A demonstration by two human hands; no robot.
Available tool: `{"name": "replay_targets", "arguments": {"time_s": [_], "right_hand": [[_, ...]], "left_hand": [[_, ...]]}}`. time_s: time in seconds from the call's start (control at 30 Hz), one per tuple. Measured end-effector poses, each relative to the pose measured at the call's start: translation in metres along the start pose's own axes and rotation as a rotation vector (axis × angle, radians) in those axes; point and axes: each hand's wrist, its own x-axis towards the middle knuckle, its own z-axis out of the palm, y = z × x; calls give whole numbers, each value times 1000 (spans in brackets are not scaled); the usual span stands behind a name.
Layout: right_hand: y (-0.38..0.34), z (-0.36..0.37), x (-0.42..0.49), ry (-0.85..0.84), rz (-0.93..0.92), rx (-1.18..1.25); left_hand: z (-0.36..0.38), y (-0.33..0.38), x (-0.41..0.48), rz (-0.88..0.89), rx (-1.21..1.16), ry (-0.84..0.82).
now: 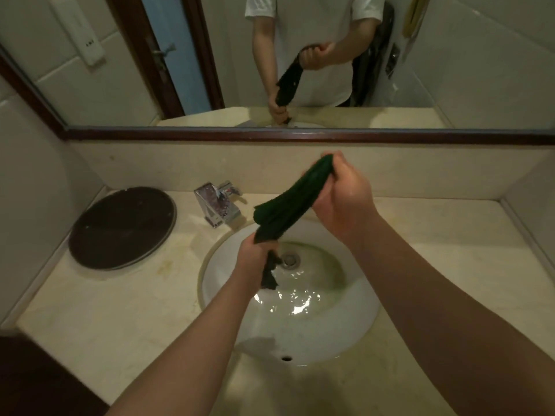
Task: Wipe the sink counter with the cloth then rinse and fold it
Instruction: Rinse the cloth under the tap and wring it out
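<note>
1. Dark green cloth [292, 202], twisted into a roll, spans both fists above the sink [354, 322]: left hand [255, 259] clenches the near, low end; right hand [342, 196] clenches the far, high end.
2. Desk [120, 319] bare at near left; dark round tray [121, 228] at far left, faucet [217, 205] just beyond the basin.
3. Sink holds shallow water around the drain [290, 260].

— What were the hands doing?
— Both gripped the dark green cloth [292, 202], rolled into a rope above the sink [354, 319]. The left hand [255, 256] clenched its lower end, a tail dangling near the drain [289, 260]; the right hand [342, 196] held the upper end higher.
— Anything else?
— A chrome faucet [217, 204] and a dark round tray [121, 228] stood on the counter [120, 319].
</note>
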Motion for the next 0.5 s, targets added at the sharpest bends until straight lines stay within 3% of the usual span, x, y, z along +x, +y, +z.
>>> {"name": "replay_targets", "arguments": {"time_s": [0.1, 0.2, 0.3, 0.37, 0.5], "right_hand": [[19, -39, 2, 206, 70, 109], [57, -66, -1, 317, 176, 41], [88, -79, -9, 326, 317, -195], [95, -84, -9, 306, 412, -216], [89, -85, -6, 28, 587, -121]], "left_hand": [[-13, 9, 3, 37, -633, -260], [-9, 25, -4, 35, -950, -396], [1, 33, -7, 19, -1001, -377], [6, 35, -8, 4, -989, -411], [21, 34, -11, -16, -691, -343]]}}
